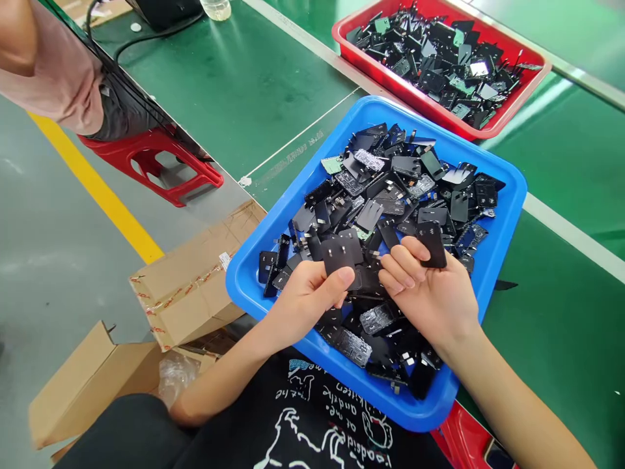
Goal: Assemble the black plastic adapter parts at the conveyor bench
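Note:
My left hand (305, 296) grips a flat black plate (338, 253) with small metal tabs, thumb pressed on its lower edge. Another dark plate shows just behind it. In my right hand (434, 296), curled with the palm side up, sits a second black plate (431, 242) with small bright marks, held at the fingers. Both hands are over a blue tray (273, 218) heaped with similar thin dark pieces. Some of those look shiny, such as a silvery-coated piece (378, 318), and a few are green.
Beyond the blue tray, a red tray (532, 91) holds more dark and green pieces on the green table (205, 98). Cardboard boxes (190, 280) stand on the floor at left. Another person (63, 78) sits on a red stool (170, 169). A black cable (146, 42) crosses the table edge.

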`<control>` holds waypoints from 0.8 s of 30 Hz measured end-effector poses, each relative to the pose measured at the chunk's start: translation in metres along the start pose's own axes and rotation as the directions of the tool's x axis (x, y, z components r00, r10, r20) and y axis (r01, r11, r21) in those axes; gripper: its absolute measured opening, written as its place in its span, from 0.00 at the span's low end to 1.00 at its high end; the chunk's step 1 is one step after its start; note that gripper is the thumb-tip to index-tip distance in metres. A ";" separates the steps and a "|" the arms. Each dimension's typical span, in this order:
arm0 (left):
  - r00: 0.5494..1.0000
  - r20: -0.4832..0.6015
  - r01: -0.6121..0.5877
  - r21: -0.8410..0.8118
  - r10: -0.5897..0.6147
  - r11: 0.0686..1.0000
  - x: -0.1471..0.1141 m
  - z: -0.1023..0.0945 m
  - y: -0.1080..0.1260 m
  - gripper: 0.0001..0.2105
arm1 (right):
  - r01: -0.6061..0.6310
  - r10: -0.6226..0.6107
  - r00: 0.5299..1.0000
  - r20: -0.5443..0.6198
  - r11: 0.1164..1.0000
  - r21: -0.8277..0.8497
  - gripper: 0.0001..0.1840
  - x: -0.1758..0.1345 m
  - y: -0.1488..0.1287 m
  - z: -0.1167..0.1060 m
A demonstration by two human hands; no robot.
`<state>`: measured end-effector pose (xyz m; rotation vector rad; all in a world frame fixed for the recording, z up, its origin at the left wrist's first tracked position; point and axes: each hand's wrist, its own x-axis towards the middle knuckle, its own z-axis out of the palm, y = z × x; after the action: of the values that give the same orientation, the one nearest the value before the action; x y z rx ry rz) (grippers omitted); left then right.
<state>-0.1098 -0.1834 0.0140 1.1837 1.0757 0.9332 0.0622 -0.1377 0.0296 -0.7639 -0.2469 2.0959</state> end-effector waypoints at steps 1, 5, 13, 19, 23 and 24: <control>1.000 -0.016 -0.005 0.012 0.005 1.000 0.000 0.000 0.000 0.22 | 0.001 -0.001 1.000 0.003 1.000 0.012 0.15 0.000 0.000 -0.001; 0.999 -0.053 -0.001 0.038 0.003 0.999 0.000 0.000 -0.001 0.22 | 0.002 -0.002 1.000 0.002 1.000 -0.011 0.17 -0.002 0.000 -0.003; 1.000 -0.007 -0.016 0.095 0.017 0.995 0.000 0.000 0.003 0.23 | -0.035 0.056 0.996 0.064 0.955 -0.295 0.20 -0.002 -0.001 -0.003; 0.999 0.025 -0.041 0.081 0.039 0.996 0.000 -0.001 0.004 0.21 | 0.239 -0.228 0.959 0.168 0.333 -0.912 0.12 -0.004 -0.009 -0.004; 0.997 0.052 -0.064 0.106 0.059 0.992 0.000 -0.001 0.003 0.20 | 0.338 -0.314 0.883 0.348 -0.086 -0.937 0.08 -0.011 -0.013 0.004; 0.997 0.052 -0.070 0.123 0.064 0.990 0.000 0.000 0.004 0.20 | 0.348 -0.288 0.888 0.359 -0.091 -0.933 0.08 -0.012 -0.013 0.007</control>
<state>-0.1102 -0.1827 0.0176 1.3461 1.0732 0.8953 0.0719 -0.1389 0.0463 -1.2604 -1.9830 1.0814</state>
